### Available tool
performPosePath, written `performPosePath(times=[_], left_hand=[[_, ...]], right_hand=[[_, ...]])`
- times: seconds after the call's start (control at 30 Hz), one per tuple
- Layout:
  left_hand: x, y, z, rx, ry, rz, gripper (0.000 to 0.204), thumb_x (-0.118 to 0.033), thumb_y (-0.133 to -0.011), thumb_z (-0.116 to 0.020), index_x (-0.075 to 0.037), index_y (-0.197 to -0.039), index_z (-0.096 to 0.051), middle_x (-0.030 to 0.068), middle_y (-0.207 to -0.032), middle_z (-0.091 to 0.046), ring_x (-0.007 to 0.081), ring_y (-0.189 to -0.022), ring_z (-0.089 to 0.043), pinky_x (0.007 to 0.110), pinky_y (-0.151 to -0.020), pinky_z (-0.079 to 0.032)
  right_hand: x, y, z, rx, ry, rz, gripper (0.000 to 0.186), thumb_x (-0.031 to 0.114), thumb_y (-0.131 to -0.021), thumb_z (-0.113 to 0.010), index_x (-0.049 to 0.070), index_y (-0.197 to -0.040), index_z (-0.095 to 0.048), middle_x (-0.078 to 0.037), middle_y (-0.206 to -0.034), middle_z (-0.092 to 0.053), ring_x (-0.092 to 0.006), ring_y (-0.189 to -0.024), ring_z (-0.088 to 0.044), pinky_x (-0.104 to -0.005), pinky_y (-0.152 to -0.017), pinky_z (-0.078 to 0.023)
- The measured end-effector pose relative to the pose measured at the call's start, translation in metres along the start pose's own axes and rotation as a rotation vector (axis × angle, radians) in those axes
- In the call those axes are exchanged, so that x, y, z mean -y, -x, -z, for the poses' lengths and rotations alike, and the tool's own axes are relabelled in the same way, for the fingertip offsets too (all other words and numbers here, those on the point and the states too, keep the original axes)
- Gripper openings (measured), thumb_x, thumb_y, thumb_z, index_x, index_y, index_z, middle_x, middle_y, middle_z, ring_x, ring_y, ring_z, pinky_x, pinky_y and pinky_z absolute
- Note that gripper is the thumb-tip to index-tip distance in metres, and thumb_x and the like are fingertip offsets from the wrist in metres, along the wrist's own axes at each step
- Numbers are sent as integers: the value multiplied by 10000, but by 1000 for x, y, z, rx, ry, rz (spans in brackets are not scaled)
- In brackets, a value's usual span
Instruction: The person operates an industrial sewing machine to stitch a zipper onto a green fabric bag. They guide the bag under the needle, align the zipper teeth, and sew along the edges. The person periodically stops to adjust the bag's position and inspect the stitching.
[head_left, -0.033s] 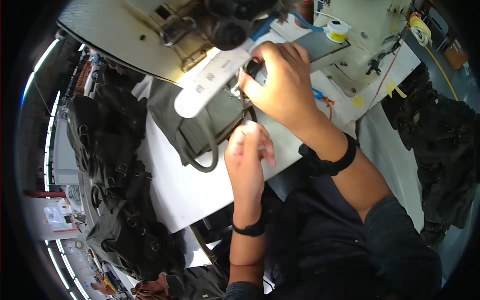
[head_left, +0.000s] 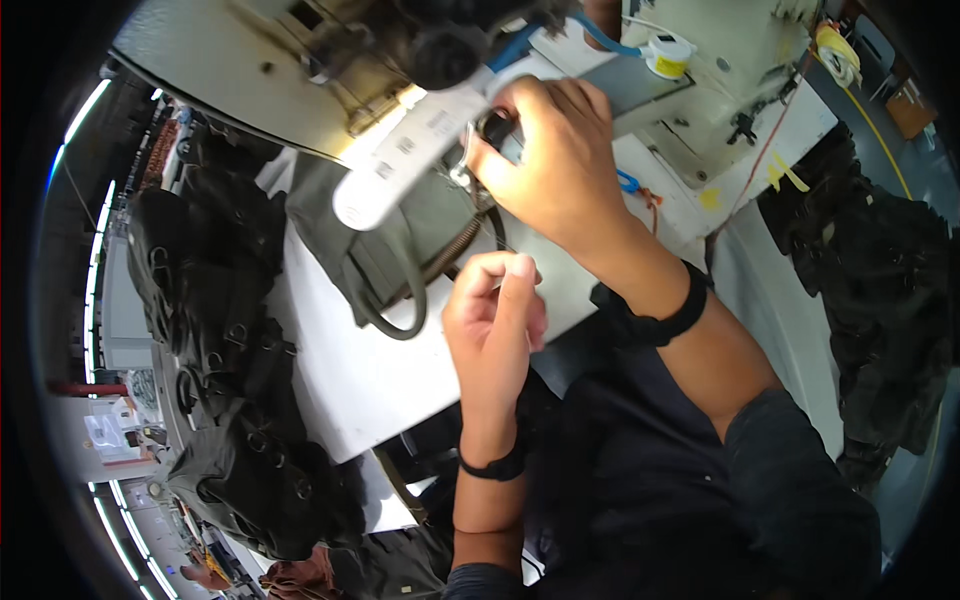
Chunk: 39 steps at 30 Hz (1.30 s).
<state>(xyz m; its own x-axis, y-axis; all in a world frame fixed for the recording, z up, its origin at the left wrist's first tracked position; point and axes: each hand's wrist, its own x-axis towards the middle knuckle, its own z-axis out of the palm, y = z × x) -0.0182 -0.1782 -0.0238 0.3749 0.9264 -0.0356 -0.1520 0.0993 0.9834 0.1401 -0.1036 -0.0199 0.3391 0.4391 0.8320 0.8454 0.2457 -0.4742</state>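
Green-grey bag (head_left: 440, 210) lies on the white tabletop (head_left: 345, 385), close to the left edge and well back from the near-left corner. Machine head (head_left: 235, 65) overhangs its far part; a rounded white bar (head_left: 390, 170) crosses above it, hiding some of the fabric. Curved handle (head_left: 418, 290) loops toward the near edge. Brownish zip (head_left: 455, 245) runs along the bag's right side.

Left hand (head_left: 495, 315): raised just on the near side of the zip, palm turned inward, thumb tip and forefinger together, other fingers curled. Cannot tell whether anything fine is pinched there.

Right hand (head_left: 560, 165): past the bag's right side, back toward the machine. Thumb and forefinger bend around a dark round piece (head_left: 495, 125) beside the bar; from here I cannot tell whether they clamp it. Small shiny metal bits (head_left: 460, 177) sit just below the thumb.

Dark band on each wrist. Blue-handled tool (head_left: 627, 182) near the right wrist. Farther back, a white round container (head_left: 667, 57) with a yellow label. Dark bags piled (head_left: 215, 330) beyond the left edge; another dark heap (head_left: 885, 300) off to the right.
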Motion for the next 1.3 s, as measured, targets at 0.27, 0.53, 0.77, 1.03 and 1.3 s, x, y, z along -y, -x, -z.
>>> performPosePath(times=[0.27, 0.53, 0.77, 1.03, 1.3], left_hand=[[-60, -32, 2, -356, -666, -313, 143, -102, -984, -735, 24, -937, -685, -34, -676, -556, 38, -593, -438, 229, -570, -361], [-59, -41, -10, -392, -924, -277, 141, -125, -914, -698, 0, -848, -698, 48, -564, -545, 171, -515, -486, 340, -569, -436], [-61, -41, -14, -436, -1218, -387, 138, -139, -861, -694, -18, -794, -692, 91, -646, -676, 249, -576, -642, 362, -618, -510], [-61, -54, 15, -387, -1338, -625, 126, -145, -834, -699, -41, -766, -678, 92, -625, -647, 292, -575, -642, 397, -582, -500], [-64, -49, 49, -425, -1521, -607, 236, -171, -891, -732, -48, -1071, -641, 171, -1138, -686, 374, -1065, -660, 467, -871, -533]], right_hand=[[5, -3, 0, -23, -5, 27, 295, 233, -784, -821, 41, -911, -636, -108, -803, -677, -295, -856, -640, -428, -958, -411], [-1, 0, -1, -7, 10, 29, 312, 255, -792, -822, 45, -930, -637, -107, -827, -680, -284, -887, -640, -428, -963, -411], [3, 0, 0, -5, 3, 26, 304, 263, -804, -811, 49, -933, -639, -113, -837, -682, -288, -897, -646, -427, -966, -414], [0, 2, 1, -17, 1, 25, 306, 269, -807, -810, 45, -938, -648, -119, -857, -693, -297, -907, -648, -430, -974, -413], [-2, 2, 2, 0, 6, 34, 319, 287, -820, -812, 45, -949, -648, -117, -850, -694, -294, -915, -649, -431, -964, -412]])
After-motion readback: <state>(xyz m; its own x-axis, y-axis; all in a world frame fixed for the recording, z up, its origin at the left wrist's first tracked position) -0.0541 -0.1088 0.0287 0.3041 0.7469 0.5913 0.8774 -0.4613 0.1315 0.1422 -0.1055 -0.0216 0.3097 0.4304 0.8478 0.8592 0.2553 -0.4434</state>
